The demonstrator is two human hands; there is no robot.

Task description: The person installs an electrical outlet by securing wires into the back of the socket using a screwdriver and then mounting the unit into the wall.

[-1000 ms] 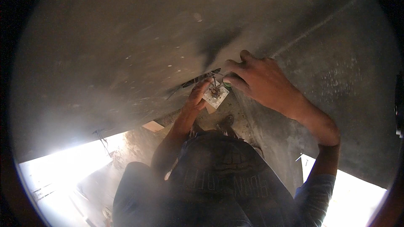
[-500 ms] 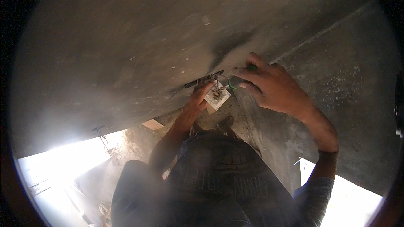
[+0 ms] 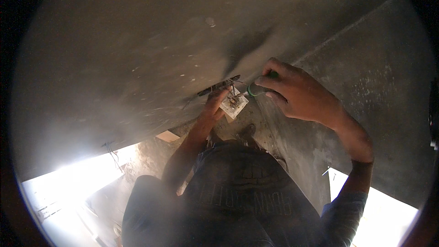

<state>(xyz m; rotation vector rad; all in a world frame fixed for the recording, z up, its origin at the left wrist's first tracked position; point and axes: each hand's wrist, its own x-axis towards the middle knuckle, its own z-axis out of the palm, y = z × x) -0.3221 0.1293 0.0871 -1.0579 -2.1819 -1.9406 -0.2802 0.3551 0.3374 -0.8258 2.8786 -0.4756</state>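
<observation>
R arm's in from lower right, elbow sharply bent, forearm angled up and leftward; back of the R hand faces the cam, knuckles high, wrist a touch flexed. Fingers part-curled around a small green-trimmed hand tool, exact type too small to tell; green shows b/w the fingers and again as a rounded bit beyond the fingertips. Thumb sits lower, a small gap b/w it and the index. A pale thin part of the tool runs toward the white square plate w/ brownish fittings in its middle. Can't tell if the tip's touching.

L arm's up from lower centre, nearly straight; L hand has the plate by its L edge, thumb side up top, other fingers mostly hidden. Plate's tilted, face up to the cam, just below the long dark slot in the grey wall, dark wires b/w the two.

Vs. 1 sec ago: R hand's backed off rightward; fingertips were right by the plate, w/ just a sliver of green under the thumb. Now more green's out. Vs. half a sec ago: small stuff, thumb's slipped a bit farther from the rounded green end. L hand + plate: approx same spot throughout.
</observation>
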